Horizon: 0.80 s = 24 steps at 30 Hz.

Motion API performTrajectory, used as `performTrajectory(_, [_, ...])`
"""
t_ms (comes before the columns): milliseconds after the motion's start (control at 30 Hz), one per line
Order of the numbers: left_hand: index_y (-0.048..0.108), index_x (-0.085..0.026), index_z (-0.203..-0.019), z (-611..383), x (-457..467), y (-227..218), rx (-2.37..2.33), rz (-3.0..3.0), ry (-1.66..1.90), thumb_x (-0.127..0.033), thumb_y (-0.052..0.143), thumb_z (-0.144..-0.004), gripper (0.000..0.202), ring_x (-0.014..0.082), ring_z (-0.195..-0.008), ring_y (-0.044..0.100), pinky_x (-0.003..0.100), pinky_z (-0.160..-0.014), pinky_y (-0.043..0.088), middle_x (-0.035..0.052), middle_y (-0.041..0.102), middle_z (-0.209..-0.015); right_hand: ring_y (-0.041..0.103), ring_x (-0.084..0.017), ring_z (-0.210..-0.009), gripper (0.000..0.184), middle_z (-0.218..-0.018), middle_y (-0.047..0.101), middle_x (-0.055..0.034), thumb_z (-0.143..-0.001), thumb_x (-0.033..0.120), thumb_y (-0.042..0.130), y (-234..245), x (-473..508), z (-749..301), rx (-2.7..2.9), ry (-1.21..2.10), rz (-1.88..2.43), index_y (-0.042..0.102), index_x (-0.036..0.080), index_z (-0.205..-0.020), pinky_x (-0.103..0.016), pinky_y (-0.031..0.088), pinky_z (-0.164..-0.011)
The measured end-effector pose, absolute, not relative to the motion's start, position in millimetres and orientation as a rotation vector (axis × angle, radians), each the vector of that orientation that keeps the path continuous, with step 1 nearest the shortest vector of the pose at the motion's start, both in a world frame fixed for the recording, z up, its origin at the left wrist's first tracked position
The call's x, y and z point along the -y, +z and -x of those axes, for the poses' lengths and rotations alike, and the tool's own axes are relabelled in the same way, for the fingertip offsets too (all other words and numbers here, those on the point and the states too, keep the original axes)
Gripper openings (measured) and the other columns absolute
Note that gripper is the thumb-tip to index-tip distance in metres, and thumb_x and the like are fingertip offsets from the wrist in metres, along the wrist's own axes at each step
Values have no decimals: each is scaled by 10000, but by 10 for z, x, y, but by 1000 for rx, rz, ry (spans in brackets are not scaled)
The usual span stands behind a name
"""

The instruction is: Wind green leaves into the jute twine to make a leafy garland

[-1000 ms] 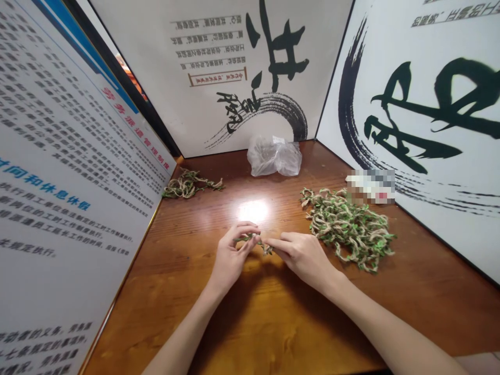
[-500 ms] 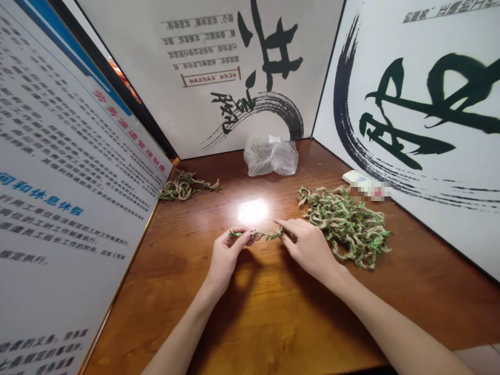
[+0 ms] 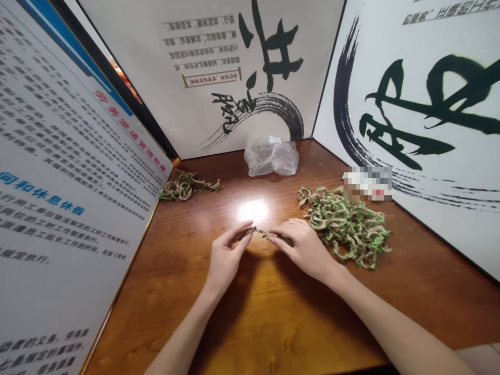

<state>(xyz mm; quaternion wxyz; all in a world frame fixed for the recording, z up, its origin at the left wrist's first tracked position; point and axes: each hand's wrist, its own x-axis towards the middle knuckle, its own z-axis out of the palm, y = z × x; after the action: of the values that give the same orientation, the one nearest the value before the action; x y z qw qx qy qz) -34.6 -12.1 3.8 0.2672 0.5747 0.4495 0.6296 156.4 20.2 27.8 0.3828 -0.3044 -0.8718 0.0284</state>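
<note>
A short length of leafy twine [image 3: 261, 232], tan with small green leaves, stretches between my two hands just above the table. My left hand [image 3: 229, 254] pinches one end between thumb and fingers. The other end is in my right hand [image 3: 300, 245], whose thumb and fingertips close on it; part of the twine is hidden in the fingers. Close beyond my right hand lies a large tangled heap of the same leafy twine [image 3: 351, 224]. A smaller bunch of leafy twine [image 3: 185, 186] rests at the far left.
A crumpled clear plastic bag [image 3: 270, 156] sits at the back of the wooden table [image 3: 250, 317]. A whitish object [image 3: 367, 183], partly blurred out, lies behind the large heap. Printed panels [image 3: 203, 114] stand along the left, back and right sides.
My hands have come closer together, and less of the twine shows between them. The fingers of my right hand have shifted along it. Both heaps stay put.
</note>
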Motion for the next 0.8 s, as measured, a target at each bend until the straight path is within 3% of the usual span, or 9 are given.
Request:
performTrajectory(200, [686, -145, -911, 298, 132, 22, -1162, -1634, 1500, -355, 666, -780, 248, 172, -815, 666, 268, -737, 539, 76, 708, -915, 632, -158, -818, 53, -864, 713, -18, -852, 173, 654, 250, -232, -1568, 2083, 97, 702, 694, 171, -887, -292, 421, -795])
performTrajectory(433, [627, -134, -832, 274, 110, 6, -1051, -1468, 1523, -321, 734, -692, 257, 162, -760, 665, 284, -737, 554, 65, 695, -840, 651, -165, -841, 88, -900, 716, -37, -864, 173, 628, 232, -217, -1548, 2031, 113, 666, 691, 187, -925, -298, 446, -799])
performTrajectory(633, [658, -144, -875, 314, 91, 9, -1088, -1469, 1627, -316, 727, -704, 252, 177, -860, 675, 294, -807, 554, 73, 706, -911, 632, -182, -904, 405, -984, 695, -44, -772, 323, 747, 266, -171, -1536, 2185, 211, 823, 632, 201, -1141, -336, 434, -869])
performTrajectory(800, [652, -140, -880, 330, 121, 44, -1101, -1437, 1681, -317, 731, -706, 261, 158, -782, 664, 267, -730, 554, 64, 697, -878, 626, -172, -861, 163, -894, 700, -35, -906, 312, 594, 269, -191, -1535, 2197, 192, 873, 702, 206, -968, -315, 424, -810])
